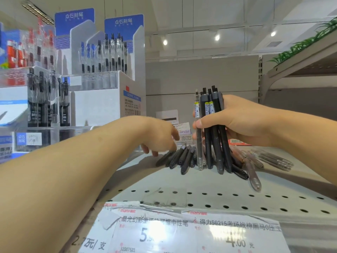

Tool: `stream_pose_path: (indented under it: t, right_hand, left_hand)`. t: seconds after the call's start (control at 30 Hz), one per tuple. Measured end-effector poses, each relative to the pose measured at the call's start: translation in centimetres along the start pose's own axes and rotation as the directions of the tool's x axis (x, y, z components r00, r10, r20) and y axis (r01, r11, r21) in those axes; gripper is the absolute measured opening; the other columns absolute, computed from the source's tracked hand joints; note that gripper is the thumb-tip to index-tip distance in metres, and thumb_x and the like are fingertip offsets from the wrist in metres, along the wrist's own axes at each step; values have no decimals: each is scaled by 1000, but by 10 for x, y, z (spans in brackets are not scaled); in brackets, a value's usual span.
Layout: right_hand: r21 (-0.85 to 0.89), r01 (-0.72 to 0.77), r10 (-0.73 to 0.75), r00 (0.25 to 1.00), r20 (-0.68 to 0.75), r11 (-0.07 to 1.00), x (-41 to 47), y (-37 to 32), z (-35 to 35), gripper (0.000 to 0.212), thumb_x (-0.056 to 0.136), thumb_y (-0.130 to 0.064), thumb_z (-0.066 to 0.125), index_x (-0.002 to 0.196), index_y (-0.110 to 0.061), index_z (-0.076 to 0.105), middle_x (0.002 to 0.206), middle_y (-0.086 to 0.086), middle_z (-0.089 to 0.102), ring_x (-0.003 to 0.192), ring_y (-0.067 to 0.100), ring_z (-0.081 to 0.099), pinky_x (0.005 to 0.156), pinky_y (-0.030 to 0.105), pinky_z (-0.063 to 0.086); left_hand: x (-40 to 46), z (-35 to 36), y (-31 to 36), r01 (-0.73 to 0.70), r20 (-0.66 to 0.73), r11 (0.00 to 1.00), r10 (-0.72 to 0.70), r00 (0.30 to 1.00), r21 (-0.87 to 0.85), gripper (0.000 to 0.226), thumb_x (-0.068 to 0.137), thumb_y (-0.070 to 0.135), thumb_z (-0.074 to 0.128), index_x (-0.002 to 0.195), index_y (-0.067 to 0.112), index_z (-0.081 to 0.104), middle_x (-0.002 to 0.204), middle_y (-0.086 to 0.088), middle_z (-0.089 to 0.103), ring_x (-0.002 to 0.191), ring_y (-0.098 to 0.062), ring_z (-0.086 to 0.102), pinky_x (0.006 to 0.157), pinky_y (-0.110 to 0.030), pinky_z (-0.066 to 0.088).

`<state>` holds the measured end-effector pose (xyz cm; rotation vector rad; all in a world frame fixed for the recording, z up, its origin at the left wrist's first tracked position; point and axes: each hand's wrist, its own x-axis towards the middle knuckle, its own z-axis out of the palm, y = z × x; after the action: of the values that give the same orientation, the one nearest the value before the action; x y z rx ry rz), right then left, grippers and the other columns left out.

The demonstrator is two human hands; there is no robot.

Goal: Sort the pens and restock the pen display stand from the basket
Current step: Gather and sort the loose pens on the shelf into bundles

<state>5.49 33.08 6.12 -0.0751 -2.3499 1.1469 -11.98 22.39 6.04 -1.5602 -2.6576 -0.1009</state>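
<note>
Right hand (235, 121), at 3 o'clock from frame centre, has a tight grip round a bundle of pens (211, 128): mostly black barrels plus one clear one, held upright, tips resting on or just above the shelf (164, 181). Thumb lies across the front of the bundle, yellow barcode labels showing above it.

Left hand (160, 136), just at 9 o'clock of the bundle, reaches forward with fingers hanging down, loosely spread, grip wide, holding nothing; fingertips touch or hover just above the loose black pens (175, 157) — cannot tell which.

Loose black pens lie fanned flat on the grey shelf, directly below and between both hands. More clear pens (273, 158) lie at 4 o'clock of the right hand, one clear-brown pen (252, 172) pointing toward the camera.

Pen display stand (102, 73) stands at 10 o'clock, white with blue header card, holding upright black and blue pens. Clear cases of black pens (47, 99) sit left of it. Price labels (182, 232) run along the shelf's front edge at 6 o'clock. Basket not visible.
</note>
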Motion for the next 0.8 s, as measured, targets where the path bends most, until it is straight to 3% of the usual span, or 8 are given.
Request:
stream_pose_path:
  t: [0.17, 0.33, 0.4, 0.47, 0.53, 0.6, 0.73, 0.8]
  right_hand:
    - [10, -6, 6, 1000, -7, 1000, 0, 0, -1, 20, 89, -9, 72, 107, -3, 63, 96, 19, 76, 94, 32, 76, 90, 50, 60]
    - [36, 0, -1, 999, 33, 999, 0, 1, -2, 17, 90, -7, 70, 105, -4, 61, 88, 16, 77, 88, 30, 77, 76, 41, 64]
    - [40, -4, 2, 999, 43, 999, 0, 1, -4, 22, 91, -7, 70, 109, 1, 60, 89, 17, 77, 90, 32, 77, 77, 42, 64]
    - [43, -10, 8, 999, 41, 999, 0, 1, -5, 27, 90, -7, 70, 113, 2, 59, 91, 18, 77, 91, 32, 77, 76, 41, 63]
    - [48, -13, 11, 999, 43, 999, 0, 1, -6, 24, 90, -8, 70, 111, -2, 61, 93, 19, 77, 91, 31, 77, 77, 41, 63]
    - [55, -25, 22, 999, 40, 998, 0, 1, -6, 18, 91, -8, 70, 107, -5, 63, 93, 20, 77, 92, 32, 76, 79, 43, 63]
    - [140, -80, 80, 997, 8, 987, 2, 3, -8, 9, 91, -5, 70, 96, -7, 64, 95, 24, 75, 93, 31, 77, 80, 46, 62]
    - [168, -87, 95, 995, -38, 982, 3, 4, -9, 8, 90, -4, 71, 87, -9, 65, 89, 19, 76, 92, 30, 77, 80, 46, 63]
  left_hand:
    - [9, 8, 1, 101, 51, 992, -105, 993, 70, 50, 97, 28, 59, 144, 24, 46, 110, -5, 62, 71, -18, 65, 48, -23, 54]
    - [9, 8, -2, 131, 52, 986, -137, 989, 103, 47, 91, 28, 62, 135, 14, 57, 116, -13, 68, 63, -20, 60, 44, -20, 48]
    - [8, 7, -3, 136, 7, 986, -138, 990, 99, 49, 90, 29, 63, 136, 13, 56, 117, -13, 68, 70, -22, 63, 50, -23, 53]
    - [8, 2, -5, 128, -88, 989, -121, 989, 77, 50, 90, 29, 63, 137, 12, 54, 124, -13, 66, 86, -25, 65, 73, -32, 58]
    - [5, -5, -6, 100, -226, 995, -100, 969, -7, 52, 92, 30, 64, 140, 15, 50, 133, -11, 62, 96, -23, 62, 83, -31, 52]
    - [2, -11, -4, 34, -362, 984, -97, 927, -176, 61, 94, 31, 65, 149, 22, 41, 134, -7, 61, 89, -18, 64, 69, -24, 52]
    - [-5, -14, 5, -209, -423, 754, -101, 900, -623, 66, 92, 26, 70, 150, 28, 39, 93, 2, 72, 72, -18, 74, 58, -32, 62]
    - [-8, -14, 8, -286, -407, 660, -32, 913, -694, 67, 92, 23, 70, 151, 29, 38, 74, 8, 70, 64, -11, 71, 52, -26, 57]
